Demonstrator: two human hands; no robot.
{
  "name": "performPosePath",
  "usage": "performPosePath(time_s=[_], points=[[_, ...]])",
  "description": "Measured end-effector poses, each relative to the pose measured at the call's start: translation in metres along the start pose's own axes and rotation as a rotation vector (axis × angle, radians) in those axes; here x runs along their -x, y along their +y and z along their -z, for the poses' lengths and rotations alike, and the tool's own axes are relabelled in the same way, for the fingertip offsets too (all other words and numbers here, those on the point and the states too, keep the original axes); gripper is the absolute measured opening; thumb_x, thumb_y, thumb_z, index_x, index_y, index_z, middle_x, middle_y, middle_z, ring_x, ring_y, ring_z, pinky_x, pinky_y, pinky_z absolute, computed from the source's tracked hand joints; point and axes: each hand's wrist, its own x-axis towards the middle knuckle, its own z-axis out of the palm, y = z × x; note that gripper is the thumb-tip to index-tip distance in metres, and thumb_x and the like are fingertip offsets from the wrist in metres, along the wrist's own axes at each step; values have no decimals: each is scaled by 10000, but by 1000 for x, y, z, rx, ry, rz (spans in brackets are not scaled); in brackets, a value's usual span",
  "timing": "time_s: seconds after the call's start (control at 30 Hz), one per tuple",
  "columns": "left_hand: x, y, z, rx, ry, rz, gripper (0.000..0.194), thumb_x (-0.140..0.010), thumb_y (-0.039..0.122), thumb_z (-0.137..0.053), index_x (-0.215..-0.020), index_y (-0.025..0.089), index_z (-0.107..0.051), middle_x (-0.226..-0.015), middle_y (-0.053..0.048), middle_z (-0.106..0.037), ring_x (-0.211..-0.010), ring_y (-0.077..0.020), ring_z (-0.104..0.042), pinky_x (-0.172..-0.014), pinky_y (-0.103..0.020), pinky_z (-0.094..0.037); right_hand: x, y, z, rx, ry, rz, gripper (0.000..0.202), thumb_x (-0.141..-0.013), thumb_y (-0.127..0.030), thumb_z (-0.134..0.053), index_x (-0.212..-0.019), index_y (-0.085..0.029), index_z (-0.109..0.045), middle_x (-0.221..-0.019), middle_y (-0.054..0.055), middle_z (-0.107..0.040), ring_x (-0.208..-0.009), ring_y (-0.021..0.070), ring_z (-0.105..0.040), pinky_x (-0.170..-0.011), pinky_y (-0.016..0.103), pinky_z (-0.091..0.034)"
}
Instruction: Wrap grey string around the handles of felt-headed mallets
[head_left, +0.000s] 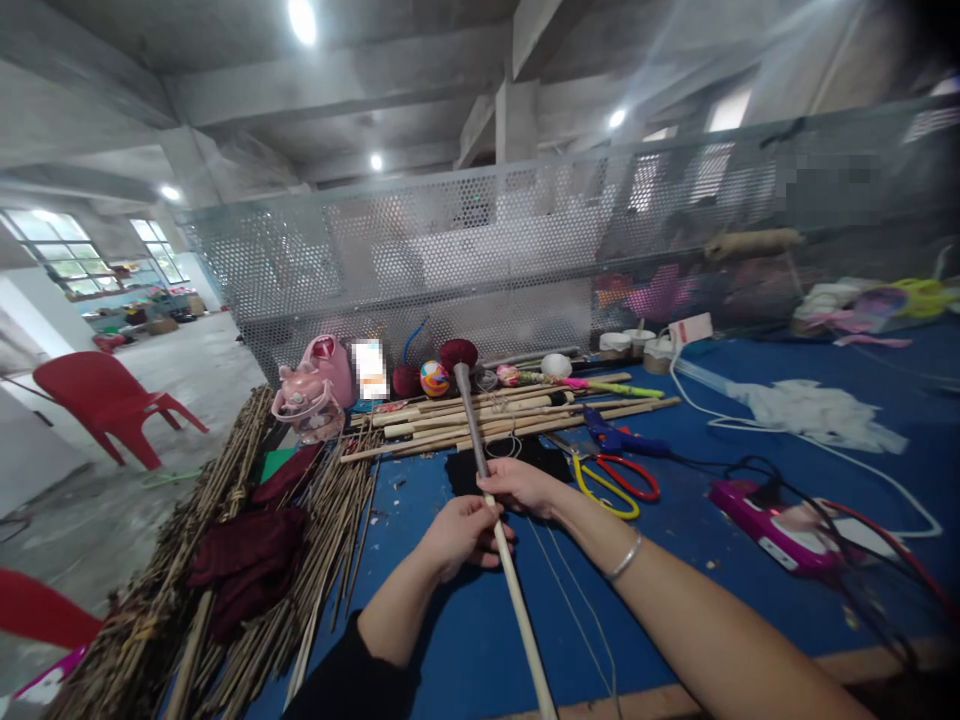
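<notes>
A long pale wooden stick (519, 610) slants from the table's front edge up to a dark red rounded head (459, 353). Its upper part is wrapped in grey material (472, 420). My left hand (463, 535) has its fingers closed round the stick just under the grey wrapping. Just above it, my right hand (521, 486) pinches the stick at the wrapping's lower end. Thin pale string (574, 590) hangs down over the blue table (420, 480) to the right of the stick. A black cloth (544, 460) lies behind my hands.
Bundled thin sticks (330, 530) and maroon cloth (251, 560) lie left. Behind are wooden sticks (427, 425) and a pink pot (307, 400). Yellow-and-red-handled scissors (606, 490), a blue glue gun (619, 436) and a magenta power strip (772, 525) with cables lie right. A perforated screen (420, 270) stands behind.
</notes>
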Motion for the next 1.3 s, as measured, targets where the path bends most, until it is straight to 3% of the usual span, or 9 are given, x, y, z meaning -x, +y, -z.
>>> performPosePath(time_s=[0.17, 0.33, 0.43, 0.5, 0.67, 0.93, 1.0, 1.17, 1.3], points=[[-4, -7, -2, -135, 136, -92, 358, -587, 403, -687, -726, 123, -512, -573, -14, -578, -453, -83, -529, -442, -191, -421, -2, 2, -3, 63, 69, -11, 300, -655, -373, -634, -691, -166, -420, -402, -101, -383, -280, 12, -208, -281, 164, -99], [4, 2, 2, 103, -107, -47, 356, -639, 356, -670, -889, 129, -558, -794, -73, -627, -644, -124, -612, -534, -206, -466, 2, -2, 3, -128, -43, -10, 299, -681, -368, -631, -805, -165, -449, -435, -108, -369, -312, 6, -199, -309, 142, -91], [5, 4, 4, 103, -145, 8, 357, -638, 341, -670, -903, 136, -548, -818, -80, -629, -673, -138, -621, -530, -210, -470, 1, -1, 4, -67, -29, -8, 276, -684, -355, -622, -790, -157, -461, -433, -90, -408, -309, 14, -250, -304, 145, -113], [2, 0, 3, 19, -76, 32, 342, -634, 358, -666, -855, 134, -533, -762, -65, -628, -631, -137, -620, -499, -204, -456, 0, 0, 3, 22, 19, -28, 255, -670, -340, -618, -738, -155, -456, -422, -82, -426, -292, 17, -248, -290, 154, -118], [-2, -6, -3, -163, 151, -84, 319, -593, 338, -696, -738, 122, -510, -566, -15, -572, -495, -132, -578, -432, -200, -416, 0, -1, -5, 79, 98, 0, 269, -636, -333, -634, -690, -156, -439, -388, -106, -358, -284, 12, -221, -284, 159, -112], [1, 3, 8, 132, -171, 5, 403, -631, 312, -685, -976, 147, -559, -829, -67, -621, -681, -133, -616, -567, -232, -467, 0, -2, -4, -34, 52, 40, 314, -682, -409, -617, -728, -169, -419, -422, -101, -370, -317, 18, -272, -308, 143, -121], [0, 1, 6, 84, -132, 13, 408, -626, 347, -682, -954, 145, -548, -788, -59, -619, -664, -138, -615, -547, -231, -459, -2, 0, -4, -8, 82, 13, 311, -673, -402, -623, -736, -163, -435, -438, -86, -409, -324, 24, -303, -312, 148, -140], [1, -3, -6, -141, 160, -128, 370, -561, 383, -713, -716, 138, -484, -520, 28, -509, -480, -120, -556, -419, -190, -390, -2, -1, -9, 51, 175, 82, 324, -641, -391, -651, -682, -148, -441, -468, -77, -422, -367, 29, -345, -347, 162, -221], [4, 2, -9, 24, 67, -103, 346, -601, 366, -695, -793, 125, -537, -670, -31, -591, -557, -116, -584, -460, -191, -418, 1, -6, -7, -21, 90, 120, 326, -674, -412, -630, -724, -158, -431, -468, -83, -418, -356, 25, -321, -337, 156, -188]])
